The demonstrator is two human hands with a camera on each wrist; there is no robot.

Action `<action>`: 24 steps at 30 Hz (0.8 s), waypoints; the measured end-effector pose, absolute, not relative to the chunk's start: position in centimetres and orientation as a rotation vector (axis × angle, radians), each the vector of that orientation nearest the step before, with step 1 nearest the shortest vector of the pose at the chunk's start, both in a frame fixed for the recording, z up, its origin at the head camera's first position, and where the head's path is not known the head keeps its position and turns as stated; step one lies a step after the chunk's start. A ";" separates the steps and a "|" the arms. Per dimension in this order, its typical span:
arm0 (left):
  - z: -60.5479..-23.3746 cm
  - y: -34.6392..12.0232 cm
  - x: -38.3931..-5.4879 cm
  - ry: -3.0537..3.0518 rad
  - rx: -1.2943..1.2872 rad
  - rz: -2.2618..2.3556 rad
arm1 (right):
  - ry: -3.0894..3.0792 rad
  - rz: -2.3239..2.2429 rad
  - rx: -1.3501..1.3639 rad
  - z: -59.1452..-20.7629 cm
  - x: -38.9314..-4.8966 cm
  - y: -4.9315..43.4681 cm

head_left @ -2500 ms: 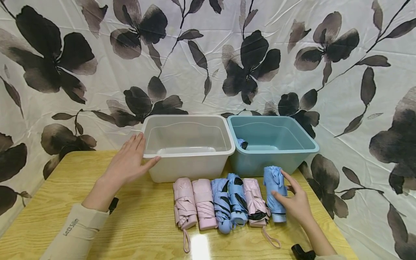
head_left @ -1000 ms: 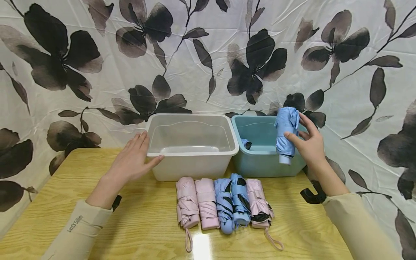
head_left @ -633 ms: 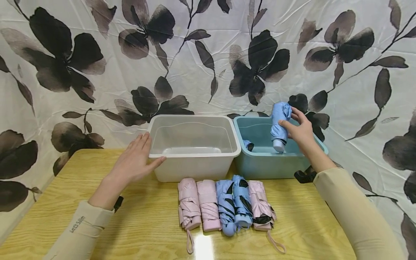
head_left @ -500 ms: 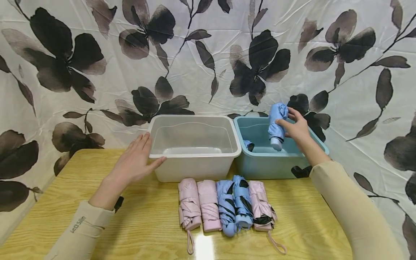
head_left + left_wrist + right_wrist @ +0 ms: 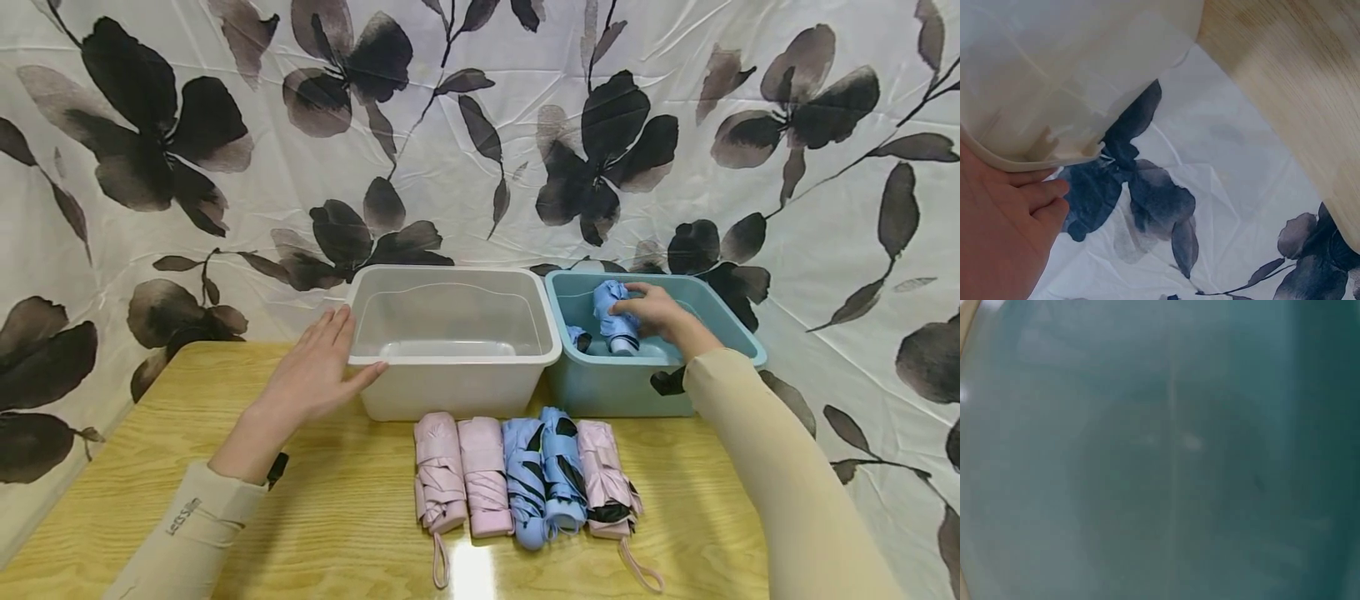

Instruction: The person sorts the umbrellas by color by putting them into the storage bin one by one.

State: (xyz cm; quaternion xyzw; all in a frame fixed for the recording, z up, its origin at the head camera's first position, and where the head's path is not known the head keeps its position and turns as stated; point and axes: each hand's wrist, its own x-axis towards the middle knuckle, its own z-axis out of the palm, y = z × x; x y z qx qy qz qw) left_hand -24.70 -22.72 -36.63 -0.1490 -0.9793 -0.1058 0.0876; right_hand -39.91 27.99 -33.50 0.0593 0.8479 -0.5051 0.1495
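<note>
My right hand (image 5: 660, 315) grips a folded blue umbrella (image 5: 617, 317) inside the teal bin (image 5: 652, 392). Beside it, at the bin's left wall, part of another blue umbrella (image 5: 578, 337) shows. My left hand (image 5: 311, 367) rests with extended fingers against the left rim of the white bin (image 5: 450, 390); the left wrist view shows its fingers (image 5: 1047, 200) at that rim. In front of the bins several folded umbrellas lie side by side: pink ones (image 5: 438, 471) and blue ones (image 5: 525, 482). The right wrist view holds only the blurred teal bin wall (image 5: 1172, 487), with no hand visible.
The bins stand side by side at the back of a wooden table (image 5: 337, 517). Behind them hangs a white cloth (image 5: 480, 233) printed with dark flowers. A pink wrist strap (image 5: 641, 571) trails from the rightmost pink umbrella.
My right hand has lifted the blue umbrella off the table, carried it over the teal bin, then moved left and lowered it inside. The left hand keeps its place at the white bin.
</note>
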 end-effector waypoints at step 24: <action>-37.0 -22.6 -24.8 -2.922 -0.417 -0.289 | 2.355 -1.036 -0.038 -36.5 -41.6 27.0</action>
